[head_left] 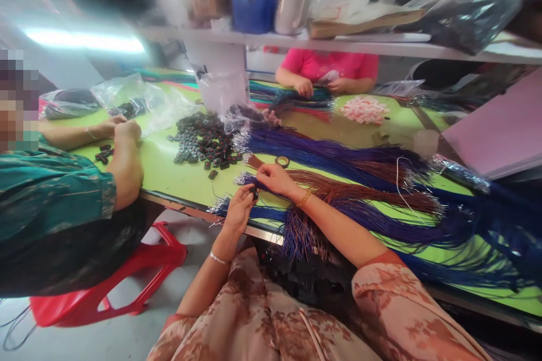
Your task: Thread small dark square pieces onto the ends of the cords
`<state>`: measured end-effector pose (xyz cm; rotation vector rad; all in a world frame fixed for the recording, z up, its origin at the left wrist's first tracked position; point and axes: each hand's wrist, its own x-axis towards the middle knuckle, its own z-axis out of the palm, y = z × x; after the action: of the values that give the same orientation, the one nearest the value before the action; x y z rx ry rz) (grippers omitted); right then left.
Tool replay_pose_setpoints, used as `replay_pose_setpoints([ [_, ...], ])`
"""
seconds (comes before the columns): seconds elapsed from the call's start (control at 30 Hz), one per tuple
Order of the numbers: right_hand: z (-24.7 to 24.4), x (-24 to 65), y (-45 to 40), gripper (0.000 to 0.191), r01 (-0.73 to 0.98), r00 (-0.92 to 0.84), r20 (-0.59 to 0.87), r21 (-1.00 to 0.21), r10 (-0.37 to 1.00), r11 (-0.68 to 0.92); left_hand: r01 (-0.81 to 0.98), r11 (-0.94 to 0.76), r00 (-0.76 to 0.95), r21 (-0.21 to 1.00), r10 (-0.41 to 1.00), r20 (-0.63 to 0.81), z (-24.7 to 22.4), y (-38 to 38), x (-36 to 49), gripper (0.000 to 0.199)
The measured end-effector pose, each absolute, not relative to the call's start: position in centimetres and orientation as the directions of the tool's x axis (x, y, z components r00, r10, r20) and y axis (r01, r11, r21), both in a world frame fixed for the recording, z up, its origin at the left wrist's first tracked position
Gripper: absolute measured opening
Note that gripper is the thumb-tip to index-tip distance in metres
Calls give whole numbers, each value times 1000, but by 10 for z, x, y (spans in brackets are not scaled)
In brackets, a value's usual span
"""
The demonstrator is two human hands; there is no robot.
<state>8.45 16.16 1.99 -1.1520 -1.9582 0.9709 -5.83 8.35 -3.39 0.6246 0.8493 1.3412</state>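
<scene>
My left hand (pixel 239 210) holds a small black plastic connector housing (pixel 253 194) between thumb and fingers, just above the table's front edge. Right beside it, my right hand (pixel 276 180) is closed in a pinch at the metal-tipped end of a blue-purple wire bundle (pixel 250 180). Its fingertips are on the wires there; how many they grip is too small to tell. Brown wires (pixel 330 183) run rightward behind my right hand. More blue wires (pixel 271 213) with silvery terminals lie under and in front of my hands, and some wire ends hang over the edge.
A heap of black connector housings (pixel 203 141) lies behind my hands, near a tape roll (pixel 282 162). Long blue wires (pixel 322 149) cover the right side. A co-worker in a green top (pixel 55 186) sits left on a red stool (pixel 105 282); another in pink (pixel 334 65) works opposite, below a shelf (pixel 359 48).
</scene>
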Motion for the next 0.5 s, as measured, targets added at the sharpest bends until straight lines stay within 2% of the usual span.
replay_pose_setpoints([
  [0.5, 7, 95, 123, 22, 583, -388, 156, -722, 908, 373, -558, 148, 19, 816, 986, -166, -36, 86, -60, 32],
])
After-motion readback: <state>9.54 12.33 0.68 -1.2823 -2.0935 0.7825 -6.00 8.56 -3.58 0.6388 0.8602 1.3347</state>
